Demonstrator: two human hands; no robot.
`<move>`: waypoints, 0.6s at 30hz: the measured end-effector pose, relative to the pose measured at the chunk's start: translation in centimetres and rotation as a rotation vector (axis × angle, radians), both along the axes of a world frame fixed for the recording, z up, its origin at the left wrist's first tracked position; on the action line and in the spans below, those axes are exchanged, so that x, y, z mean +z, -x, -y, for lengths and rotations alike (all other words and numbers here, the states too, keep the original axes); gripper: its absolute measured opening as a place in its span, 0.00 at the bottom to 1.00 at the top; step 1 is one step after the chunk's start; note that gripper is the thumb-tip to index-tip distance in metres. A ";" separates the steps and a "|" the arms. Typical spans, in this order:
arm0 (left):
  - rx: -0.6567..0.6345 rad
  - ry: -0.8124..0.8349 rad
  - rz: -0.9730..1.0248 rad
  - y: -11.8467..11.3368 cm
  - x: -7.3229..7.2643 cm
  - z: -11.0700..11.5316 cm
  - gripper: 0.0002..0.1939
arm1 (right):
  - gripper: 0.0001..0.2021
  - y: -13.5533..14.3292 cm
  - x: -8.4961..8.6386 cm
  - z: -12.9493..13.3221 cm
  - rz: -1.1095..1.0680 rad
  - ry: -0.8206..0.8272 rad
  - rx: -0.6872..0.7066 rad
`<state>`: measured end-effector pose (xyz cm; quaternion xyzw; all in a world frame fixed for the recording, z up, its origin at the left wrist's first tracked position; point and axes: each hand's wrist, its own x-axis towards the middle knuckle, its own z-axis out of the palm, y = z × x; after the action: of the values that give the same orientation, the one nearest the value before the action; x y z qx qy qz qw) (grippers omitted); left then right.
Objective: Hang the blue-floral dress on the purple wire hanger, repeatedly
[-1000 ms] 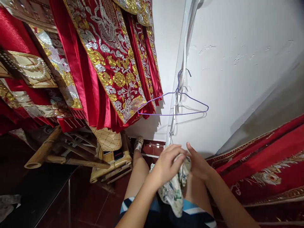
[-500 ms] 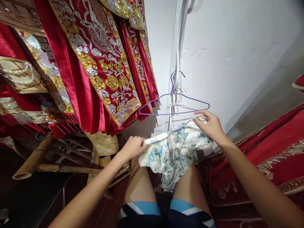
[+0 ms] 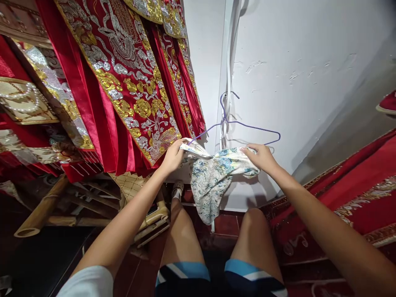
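A white garment with a blue and green floral print (image 3: 208,187) hangs between my two hands. My left hand (image 3: 175,154) grips its upper left edge, where the left end of a purple hanger (image 3: 252,125) goes in behind the cloth. With fingers closed, my right hand (image 3: 261,156) holds the garment's upper right edge, just below the hanger's right arm. The hanger's right end sticks out bare above my right hand. Its hook is at a white vertical pole (image 3: 227,53) against the wall.
Red garments with gold and silver embroidery (image 3: 142,90) hang at the left. Below them are bamboo poles (image 3: 41,206) and a cream quilted item (image 3: 126,183). More red embroidered cloth (image 3: 355,185) lies along the right. A white wall (image 3: 293,49) stands ahead.
The garment has moved up and left to the hanger, and its left part now overlaps the hanger's left end. My left hand has risen; my right hand has shifted slightly left.
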<state>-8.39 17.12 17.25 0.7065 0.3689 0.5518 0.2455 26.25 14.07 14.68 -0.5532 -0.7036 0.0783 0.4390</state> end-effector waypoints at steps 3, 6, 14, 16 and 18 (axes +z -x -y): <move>-0.115 0.021 0.013 -0.6 1.2 -0.9 0.09 | 0.15 0.3 0.4 2.0 -0.013 0.061 0.045; -0.200 0.204 0.122 -0.8 2.9 -1.6 0.08 | 0.15 -0.1 0.8 3.8 -0.018 0.032 0.124; -0.250 0.508 0.309 -1.0 3.6 -2.1 0.07 | 0.51 -3.7 1.2 1.6 -0.212 -0.081 -0.117; -0.249 0.576 0.320 -1.2 3.4 -2.4 0.07 | 0.47 -3.4 1.5 1.3 -0.227 -0.067 -0.181; -0.258 0.676 0.314 -1.2 3.2 -2.7 0.08 | 0.46 -2.8 2.0 1.8 -0.250 -0.085 -0.223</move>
<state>-7.19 19.78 20.49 0.5334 0.3957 0.4653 0.5852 29.02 12.27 16.63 -0.5949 -0.5805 0.0674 0.5520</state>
